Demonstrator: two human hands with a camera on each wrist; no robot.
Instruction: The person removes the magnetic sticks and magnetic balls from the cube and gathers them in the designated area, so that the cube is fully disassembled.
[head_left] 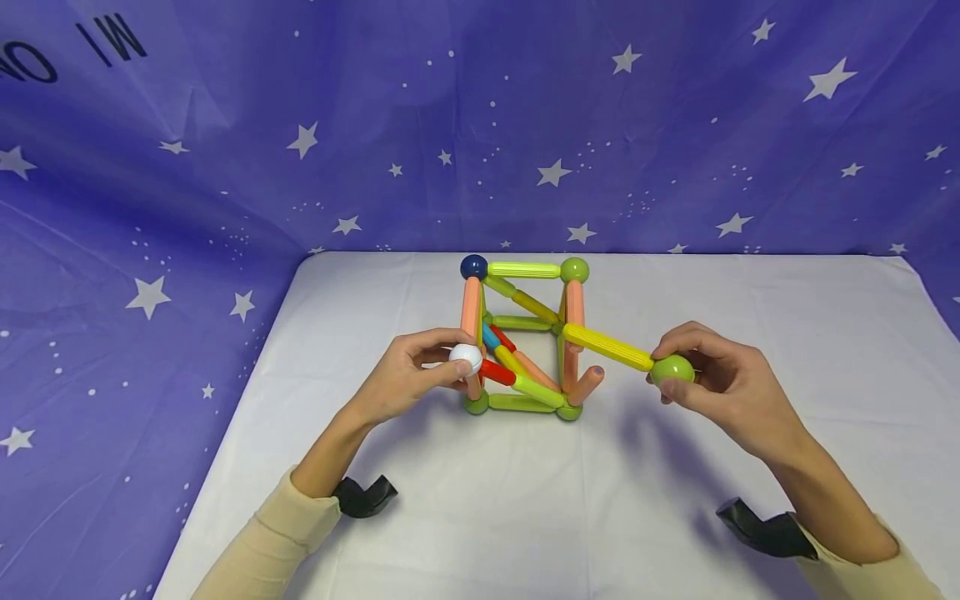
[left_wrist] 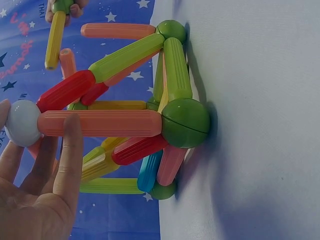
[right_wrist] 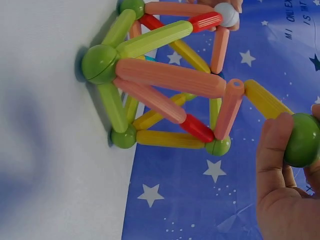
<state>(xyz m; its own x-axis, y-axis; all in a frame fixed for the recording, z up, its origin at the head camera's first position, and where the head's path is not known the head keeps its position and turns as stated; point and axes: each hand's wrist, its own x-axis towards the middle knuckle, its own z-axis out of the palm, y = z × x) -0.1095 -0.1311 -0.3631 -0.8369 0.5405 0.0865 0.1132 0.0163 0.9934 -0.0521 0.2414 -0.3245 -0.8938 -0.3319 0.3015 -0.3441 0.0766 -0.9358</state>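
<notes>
A cube-like frame of magnetic sticks and balls stands on the white table. My left hand [head_left: 408, 371] pinches a white ball [head_left: 465, 360] at its near left upper corner. From that ball an orange stick [left_wrist: 100, 123] runs down to a green ball [left_wrist: 186, 123], and a red stick [head_left: 498, 372] slants off. To the right of the frame, my right hand [head_left: 723, 387] holds a green ball [head_left: 672, 369] between thumb and fingers. A yellow stick [head_left: 609, 347] sticks out from this ball toward the frame; its other end looks free in the left wrist view.
At the back upper corners sit a dark blue ball [head_left: 474, 267] and a green ball, joined by a yellow-green stick [head_left: 523, 270]. One orange stick [head_left: 587, 385] rises from the near right lower ball with a free end. A purple starry cloth [head_left: 555, 125] hangs behind the table.
</notes>
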